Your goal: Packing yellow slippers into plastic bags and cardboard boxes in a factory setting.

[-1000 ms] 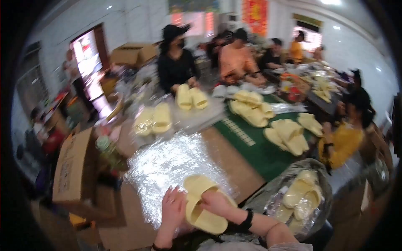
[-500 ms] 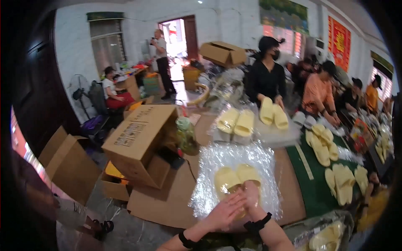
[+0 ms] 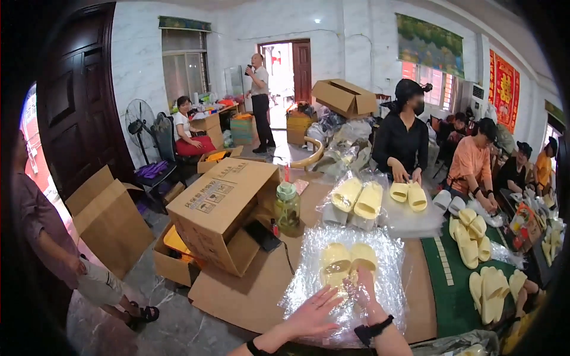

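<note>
Both hands were down on the clear plastic bag, and inside it sat the pair of yellow slippers, side by side, soles up as far as the view showed. The left hand lay flat with its fingers spread on the near part of the bag, its grip released, pressing rather than holding anything. The right hand rested just behind the slippers' near ends, fingers stretched over the crinkled film; it looked open too, touching the plastic and clenching nothing. The bag lay on the cardboard-covered surface, near its front edge, with a green bottle and an open cardboard box off to the left. By my reading, the slippers were already in and the bag was being smoothed flat; closing it off and moving it along looked like what was left. Farther back a bagged pair stood ready, a person in black handled another pair, and loose yellow slippers waited on the green mat to the right.
</note>
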The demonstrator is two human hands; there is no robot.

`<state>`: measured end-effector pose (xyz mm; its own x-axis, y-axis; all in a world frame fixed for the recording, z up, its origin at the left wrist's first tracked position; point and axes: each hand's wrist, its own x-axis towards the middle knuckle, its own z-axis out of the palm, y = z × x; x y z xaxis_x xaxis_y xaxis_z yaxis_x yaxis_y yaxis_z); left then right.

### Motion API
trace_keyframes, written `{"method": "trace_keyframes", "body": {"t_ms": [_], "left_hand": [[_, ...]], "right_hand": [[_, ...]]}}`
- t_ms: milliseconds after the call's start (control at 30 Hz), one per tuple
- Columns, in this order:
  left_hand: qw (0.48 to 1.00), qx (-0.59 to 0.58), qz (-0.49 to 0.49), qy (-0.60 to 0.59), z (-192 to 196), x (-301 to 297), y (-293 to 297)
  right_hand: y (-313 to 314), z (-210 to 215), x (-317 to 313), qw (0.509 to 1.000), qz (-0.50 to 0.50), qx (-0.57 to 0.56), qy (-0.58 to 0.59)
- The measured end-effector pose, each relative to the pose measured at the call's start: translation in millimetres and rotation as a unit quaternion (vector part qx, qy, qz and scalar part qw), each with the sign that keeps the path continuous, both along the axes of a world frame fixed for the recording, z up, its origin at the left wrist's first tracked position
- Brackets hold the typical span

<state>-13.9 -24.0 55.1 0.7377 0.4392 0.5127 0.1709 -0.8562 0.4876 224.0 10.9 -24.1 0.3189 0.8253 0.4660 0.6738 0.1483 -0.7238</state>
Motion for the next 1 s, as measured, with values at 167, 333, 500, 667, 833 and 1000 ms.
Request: {"method": "trace_keyframes", "body": {"t_ms": [167,333,500,667,833,1000], "left_hand": [[0.994,-0.061,0.089,0.014,-33.6,-51.4,20.3],[0.993,-0.026,0.099,0.064,-36.4,-67.4,26.6],[0.995,0.011,0.055,0.081,-44.8,-52.4,22.1],[0.994,0.06,0.027,0.085,-45.2,-51.7,16.4],[0.996,0.029,0.04,0.075,-52.9,-64.6,17.5],[0.997,-0.026,0.053,0.055,-47.4,-64.7,18.6]], "right_hand": [[-113.0,59.4,12.0,0.981,0.115,-0.147,-0.049],[-179.5,98.9,51.3,0.956,0.162,-0.212,0.12],[-193.1,77.6,88.2,0.982,-0.042,-0.168,-0.071],[-184.3,65.6,84.7,0.974,0.052,-0.139,-0.171],[-162.9,65.2,82.8,0.959,0.193,-0.077,-0.19],[-157.9,47.6,87.4,0.972,0.182,-0.147,-0.028]]}}
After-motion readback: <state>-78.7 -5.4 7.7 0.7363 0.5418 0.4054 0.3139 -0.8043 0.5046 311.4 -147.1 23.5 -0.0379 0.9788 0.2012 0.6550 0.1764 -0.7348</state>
